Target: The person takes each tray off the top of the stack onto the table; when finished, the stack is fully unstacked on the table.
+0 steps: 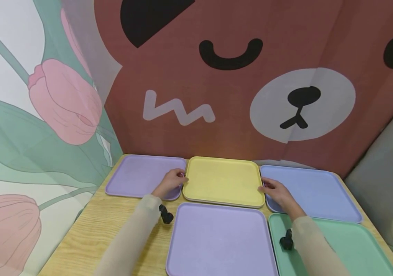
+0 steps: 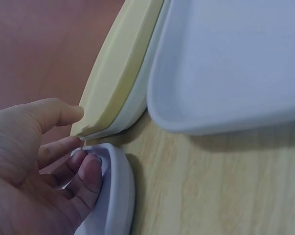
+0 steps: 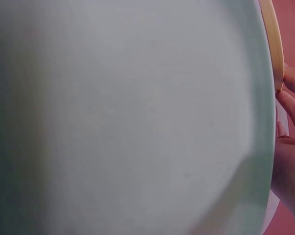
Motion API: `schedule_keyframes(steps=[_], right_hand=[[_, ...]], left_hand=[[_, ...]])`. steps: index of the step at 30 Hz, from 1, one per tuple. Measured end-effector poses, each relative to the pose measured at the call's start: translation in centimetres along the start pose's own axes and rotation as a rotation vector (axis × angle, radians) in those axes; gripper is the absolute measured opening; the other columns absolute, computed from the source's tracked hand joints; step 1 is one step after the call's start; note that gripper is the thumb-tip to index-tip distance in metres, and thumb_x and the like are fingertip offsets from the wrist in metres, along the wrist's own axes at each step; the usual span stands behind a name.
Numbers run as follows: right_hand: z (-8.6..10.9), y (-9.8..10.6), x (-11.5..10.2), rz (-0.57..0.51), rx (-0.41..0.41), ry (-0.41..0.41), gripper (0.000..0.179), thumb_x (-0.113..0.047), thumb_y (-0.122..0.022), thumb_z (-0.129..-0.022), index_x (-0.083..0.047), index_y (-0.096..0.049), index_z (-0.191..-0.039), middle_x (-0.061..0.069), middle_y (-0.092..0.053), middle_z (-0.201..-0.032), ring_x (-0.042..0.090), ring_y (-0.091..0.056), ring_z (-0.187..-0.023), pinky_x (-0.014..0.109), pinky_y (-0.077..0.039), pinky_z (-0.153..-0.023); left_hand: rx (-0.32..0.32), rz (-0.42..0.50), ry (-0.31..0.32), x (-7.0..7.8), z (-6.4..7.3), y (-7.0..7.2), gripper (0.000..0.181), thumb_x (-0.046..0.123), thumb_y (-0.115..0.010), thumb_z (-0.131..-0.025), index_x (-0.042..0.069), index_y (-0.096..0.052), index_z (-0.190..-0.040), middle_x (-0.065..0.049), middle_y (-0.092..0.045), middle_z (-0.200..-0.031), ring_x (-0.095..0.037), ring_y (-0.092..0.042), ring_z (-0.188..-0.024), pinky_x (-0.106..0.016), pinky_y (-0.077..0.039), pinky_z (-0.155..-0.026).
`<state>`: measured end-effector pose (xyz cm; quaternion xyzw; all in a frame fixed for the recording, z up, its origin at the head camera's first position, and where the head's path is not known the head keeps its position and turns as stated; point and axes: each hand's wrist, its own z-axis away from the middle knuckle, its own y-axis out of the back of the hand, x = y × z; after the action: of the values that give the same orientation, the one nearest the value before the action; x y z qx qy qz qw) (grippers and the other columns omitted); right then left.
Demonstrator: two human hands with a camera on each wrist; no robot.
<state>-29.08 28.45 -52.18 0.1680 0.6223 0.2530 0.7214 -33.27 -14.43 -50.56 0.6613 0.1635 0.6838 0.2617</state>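
A yellow tray [image 1: 224,181] lies in the back row, with a paler tray [image 2: 132,107] directly under it in the left wrist view. My left hand [image 1: 172,180] pinches its left edge, thumb on the rim and index finger low at the side. The other left fingers curl over the corner of a purple tray [image 1: 141,174]. At the opposite edge, my right hand [image 1: 277,191] grips the yellow tray between thumb and index finger. Its other fingers are over the side of a blue tray [image 1: 313,191]; in the right wrist view they are partly hidden.
Another purple tray [image 1: 222,241] lies in front of the yellow one. Beside it a green tray [image 1: 348,241] sits under my right forearm. Wooden tabletop [image 1: 89,234] shows at the left. A bear-print cloth [image 1: 182,138] hangs behind the table.
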Motion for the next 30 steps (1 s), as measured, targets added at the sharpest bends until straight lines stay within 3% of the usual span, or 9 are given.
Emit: schedule_keyframes(steps=[10,16,24,30], right_hand=[[-0.1,0.0,0.0,0.006,-0.003,-0.016,0.070,-0.035,-0.064,-0.100,-0.006,-0.035,-0.157,0.026,-0.038,-0.156,0.043,-0.036,-0.143,0.058,-0.031,-0.116],[-0.1,0.1,-0.2,0.011,-0.006,-0.014,0.070,-0.036,-0.064,-0.100,-0.005,-0.035,-0.157,0.027,-0.037,-0.156,0.044,-0.035,-0.143,0.058,-0.031,-0.116],[0.0,0.0,-0.2,-0.002,-0.002,-0.017,0.071,-0.035,-0.066,-0.099,-0.005,-0.037,-0.156,0.026,-0.039,-0.154,0.042,-0.038,-0.140,0.057,-0.033,-0.115],[0.0,0.0,-0.1,-0.001,-0.002,-0.005,0.070,-0.036,-0.067,-0.099,-0.005,-0.039,-0.155,0.026,-0.041,-0.153,0.041,-0.040,-0.138,0.057,-0.034,-0.114]], left_hand=[[0.016,-0.116,-0.044,-0.2,-0.4,-0.2,0.042,0.016,-0.077,-0.083,-0.001,-0.069,-0.121,-0.010,-0.067,-0.102,-0.022,-0.060,-0.093,-0.035,-0.052,-0.083],[0.028,-0.144,-0.056,0.2,-0.4,-0.3,0.041,0.010,-0.076,-0.081,-0.002,-0.070,-0.119,-0.010,-0.067,-0.098,-0.023,-0.058,-0.090,-0.038,-0.051,-0.085],[0.033,-0.120,-0.020,0.9,-0.3,-0.2,0.043,0.006,-0.074,-0.082,-0.003,-0.069,-0.123,-0.013,-0.070,-0.106,-0.025,-0.062,-0.097,-0.038,-0.055,-0.087],[0.036,0.038,0.025,1.0,-0.3,-0.1,0.044,0.003,-0.071,-0.084,-0.003,-0.067,-0.127,-0.014,-0.073,-0.108,-0.019,-0.068,-0.085,-0.030,-0.057,-0.071]])
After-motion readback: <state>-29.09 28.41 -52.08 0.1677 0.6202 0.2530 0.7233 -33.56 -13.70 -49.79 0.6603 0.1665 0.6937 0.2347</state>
